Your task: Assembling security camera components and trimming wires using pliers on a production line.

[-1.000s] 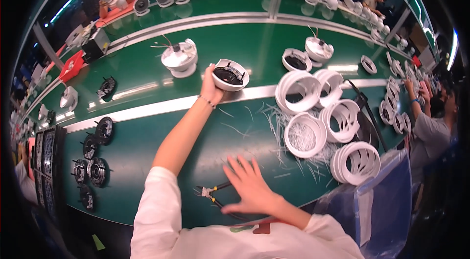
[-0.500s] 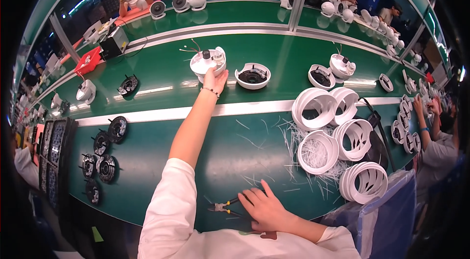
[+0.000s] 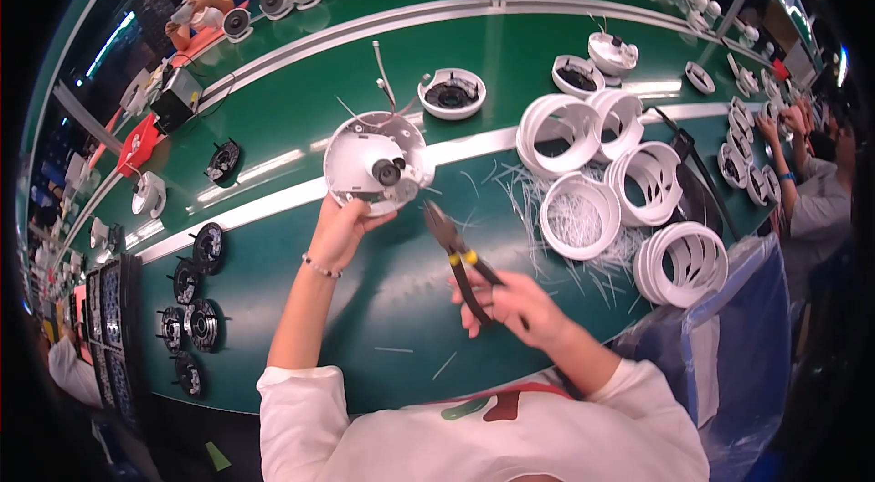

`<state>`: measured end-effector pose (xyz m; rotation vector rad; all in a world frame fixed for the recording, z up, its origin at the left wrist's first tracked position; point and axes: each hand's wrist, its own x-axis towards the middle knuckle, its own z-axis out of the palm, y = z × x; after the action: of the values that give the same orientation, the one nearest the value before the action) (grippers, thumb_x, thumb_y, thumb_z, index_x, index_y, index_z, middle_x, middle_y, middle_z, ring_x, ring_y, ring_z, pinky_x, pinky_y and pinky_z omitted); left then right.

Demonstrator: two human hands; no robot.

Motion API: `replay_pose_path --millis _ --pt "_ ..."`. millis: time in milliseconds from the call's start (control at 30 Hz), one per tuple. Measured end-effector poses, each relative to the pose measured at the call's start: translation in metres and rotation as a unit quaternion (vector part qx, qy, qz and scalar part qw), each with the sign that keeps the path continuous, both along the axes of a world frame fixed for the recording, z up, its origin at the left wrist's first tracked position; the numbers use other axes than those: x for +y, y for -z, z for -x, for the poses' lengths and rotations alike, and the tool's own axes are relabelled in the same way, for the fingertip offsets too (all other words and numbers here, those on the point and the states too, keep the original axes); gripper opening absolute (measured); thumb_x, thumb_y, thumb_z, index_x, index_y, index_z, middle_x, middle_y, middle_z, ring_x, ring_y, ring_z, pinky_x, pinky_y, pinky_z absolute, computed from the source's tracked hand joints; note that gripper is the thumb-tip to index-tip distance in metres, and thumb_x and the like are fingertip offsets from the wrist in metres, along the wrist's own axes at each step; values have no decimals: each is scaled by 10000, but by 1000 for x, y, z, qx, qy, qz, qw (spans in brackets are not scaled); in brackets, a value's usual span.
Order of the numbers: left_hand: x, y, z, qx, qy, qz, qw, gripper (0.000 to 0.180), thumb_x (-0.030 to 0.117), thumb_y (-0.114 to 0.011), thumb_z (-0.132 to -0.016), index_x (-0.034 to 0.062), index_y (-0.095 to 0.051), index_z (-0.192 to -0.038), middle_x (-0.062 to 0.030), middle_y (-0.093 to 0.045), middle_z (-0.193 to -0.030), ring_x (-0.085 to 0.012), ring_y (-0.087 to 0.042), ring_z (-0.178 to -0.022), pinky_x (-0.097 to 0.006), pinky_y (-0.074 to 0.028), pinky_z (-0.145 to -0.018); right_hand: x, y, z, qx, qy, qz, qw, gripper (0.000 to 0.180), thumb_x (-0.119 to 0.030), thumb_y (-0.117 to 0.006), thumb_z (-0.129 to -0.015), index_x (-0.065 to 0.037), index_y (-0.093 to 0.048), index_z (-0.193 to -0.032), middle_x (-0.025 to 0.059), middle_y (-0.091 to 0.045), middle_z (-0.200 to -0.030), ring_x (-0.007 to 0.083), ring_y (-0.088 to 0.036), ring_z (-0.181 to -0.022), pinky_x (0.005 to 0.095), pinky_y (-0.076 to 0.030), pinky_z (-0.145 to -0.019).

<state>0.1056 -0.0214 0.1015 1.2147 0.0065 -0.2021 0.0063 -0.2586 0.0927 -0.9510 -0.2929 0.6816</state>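
Observation:
A round white plastic housing point(image 3: 355, 161) rests in my left hand point(image 3: 335, 234), which is closed around its near underside. Inside it I see a black round part point(image 3: 387, 171), and loose wires point(image 3: 384, 72) with a white plug stand up from its far edge. My right hand point(image 3: 529, 311) is closed around the dark handles of diagonal cutters point(image 3: 462, 268) with yellow bands. The cutters' jaws point up toward the housing's near right edge, close beside it; whether they touch cannot be made out.
White plastic rings point(image 3: 562, 136) are stacked on the right, among thin white plastic offcuts point(image 3: 519, 209). Several black round parts point(image 3: 202, 324) lie on the left. A white bowl-shaped cover point(image 3: 453, 94) stands on the far green belt point(image 3: 301, 108). A co-worker's arm point(image 3: 789, 181) reaches in at the right.
My left hand has brought the white housing off the belt and nearer to me, tilting it. The cutters have been picked up from the table by my right hand and raised toward the housing.

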Motion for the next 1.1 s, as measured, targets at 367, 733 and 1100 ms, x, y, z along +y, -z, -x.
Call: replay_pose_path --millis 367,733,1100 --pt "-11 -1 57 -10 32 -71 997 457 -57 -371 -728 -14 -319 -1179 -138 -489 -1089 -257 -545 -952 -393 -504 -785 3 -18 -20 131 -91 -118 980 563 -423 -291 -870 33 -381 -1186 133 -501 -1024 239 -563 -778 391 -483 -666" --pt "-23 0 48 11 42 -35 998 447 -53 -370 -727 -10 -326 -1170 -156 -492 -1071 -265 -555 -930 -378 -514 -765 -7 3 -8 97 -50 -153 982 536 -382 -312 -883 68 -372 -1169 87 -503 -874 174 -535 -649 269 -430 -463" --pt "-13 20 -4 -327 -267 -153 894 603 -100 -418 -713 27 -219 -1267 -135 -357 -1176 -219 -439 -1045 -330 -475 -804 -20 62 33 103 -106 -337 930 720 -447 -429 -797 91 -271 -1248 153 -475 -1032 265 -527 -829 354 -454 -648"
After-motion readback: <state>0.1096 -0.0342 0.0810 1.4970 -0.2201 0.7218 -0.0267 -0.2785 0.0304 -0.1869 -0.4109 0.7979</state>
